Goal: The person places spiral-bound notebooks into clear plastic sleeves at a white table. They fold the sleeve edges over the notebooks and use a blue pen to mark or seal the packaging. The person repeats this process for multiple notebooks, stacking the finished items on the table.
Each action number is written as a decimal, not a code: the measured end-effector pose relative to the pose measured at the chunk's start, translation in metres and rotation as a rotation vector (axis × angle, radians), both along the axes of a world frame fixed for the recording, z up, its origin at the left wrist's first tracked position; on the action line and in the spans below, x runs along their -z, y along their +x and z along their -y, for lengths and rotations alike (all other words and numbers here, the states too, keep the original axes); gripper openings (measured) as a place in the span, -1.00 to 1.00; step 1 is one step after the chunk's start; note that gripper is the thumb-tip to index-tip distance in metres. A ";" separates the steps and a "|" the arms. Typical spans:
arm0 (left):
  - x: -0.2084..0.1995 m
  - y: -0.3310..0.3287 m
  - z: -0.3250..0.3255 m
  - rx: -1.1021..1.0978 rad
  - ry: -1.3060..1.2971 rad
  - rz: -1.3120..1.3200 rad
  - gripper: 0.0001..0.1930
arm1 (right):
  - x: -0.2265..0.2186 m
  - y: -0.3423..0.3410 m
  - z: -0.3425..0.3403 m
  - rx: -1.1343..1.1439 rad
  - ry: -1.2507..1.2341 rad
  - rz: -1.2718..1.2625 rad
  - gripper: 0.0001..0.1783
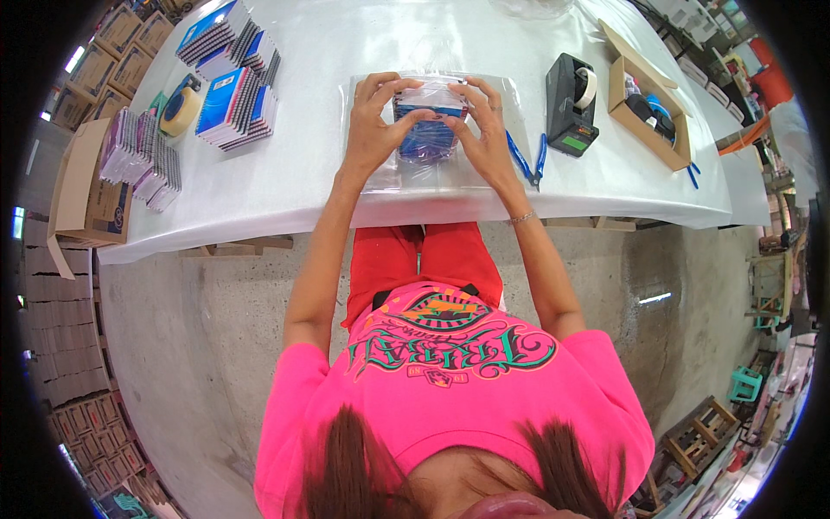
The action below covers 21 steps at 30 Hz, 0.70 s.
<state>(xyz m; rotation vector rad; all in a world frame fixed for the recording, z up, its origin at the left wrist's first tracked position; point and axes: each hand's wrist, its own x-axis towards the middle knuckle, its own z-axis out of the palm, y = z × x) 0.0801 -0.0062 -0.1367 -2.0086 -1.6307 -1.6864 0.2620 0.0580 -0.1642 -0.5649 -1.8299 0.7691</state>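
A small stack of blue notebooks (427,143) lies at the middle of the table's near side, with crinkled clear film over it. My left hand (378,123) is closed on its left and far side, fingers curled over the far edge and thumb pressed on top. On the opposite side my right hand (481,130) grips it the same way, its thumb tip close to the left one. Beneath the stack a clear plastic sheet (380,178) spreads out on the table. Blue-handled pliers (534,166) rest just right of my right hand.
To the right stand a black tape dispenser (566,108) and an open cardboard box (670,154) holding small items. Spiral notebook stacks (229,108), a tape roll (180,111) and film-wrapped notebooks (143,160) are at left. An open carton (91,186) stands by the table's left edge.
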 end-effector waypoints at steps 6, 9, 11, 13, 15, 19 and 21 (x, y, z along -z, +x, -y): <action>-0.010 -0.010 -0.005 0.118 -0.086 -0.064 -0.74 | -0.009 -0.002 0.001 0.008 -0.010 0.038 -0.58; -0.018 -0.017 -0.006 0.165 -0.151 -0.129 -0.78 | -0.011 0.000 -0.005 0.029 0.029 0.011 -0.68; -0.024 -0.021 -0.008 0.196 -0.207 -0.160 -0.77 | -0.013 -0.001 -0.013 -0.013 0.010 -0.011 -0.74; -0.031 -0.025 -0.008 0.222 -0.273 -0.171 -0.74 | -0.019 -0.001 -0.015 -0.048 -0.024 -0.015 -0.78; -0.042 -0.020 -0.004 0.196 -0.296 -0.132 -0.76 | -0.025 0.000 -0.017 -0.071 -0.071 0.001 -0.82; -0.049 -0.014 -0.005 0.135 -0.297 -0.171 -0.80 | -0.031 -0.003 -0.023 -0.095 -0.145 -0.007 -0.83; -0.050 -0.007 -0.007 0.062 -0.300 -0.209 -0.82 | -0.030 -0.004 -0.028 -0.112 -0.126 0.001 -0.75</action>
